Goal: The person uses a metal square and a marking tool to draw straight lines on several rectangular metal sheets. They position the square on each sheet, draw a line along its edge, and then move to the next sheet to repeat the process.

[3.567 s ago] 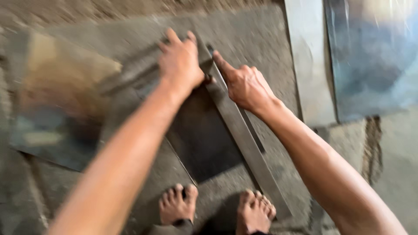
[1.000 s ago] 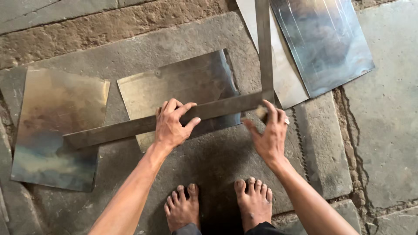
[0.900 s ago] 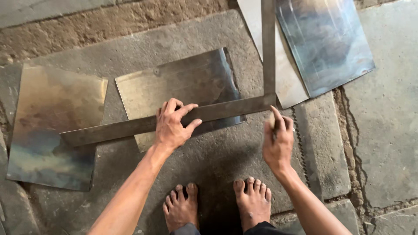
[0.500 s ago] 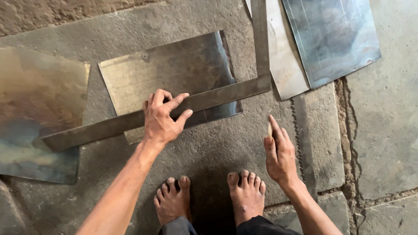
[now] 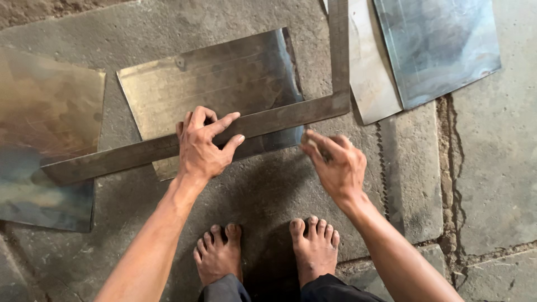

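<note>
Our left hand presses flat, fingers spread, on the steel square lying across the metal sheet's near edge. Our right hand, blurred, hovers just beside its corner, fingers loosely curled, grasping nothing we can make out. Bare stone floor lies open to the right.

Tarnished metal sheet lies flat at nine o'clock on the stone floor. Two overlapping sheets at one o'clock: bluish sheet atop pale sheet. Cracked joint at three o'clock.

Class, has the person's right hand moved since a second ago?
Yes. The right hand has left the steel square's corner, drawing back toward the feet.
</note>
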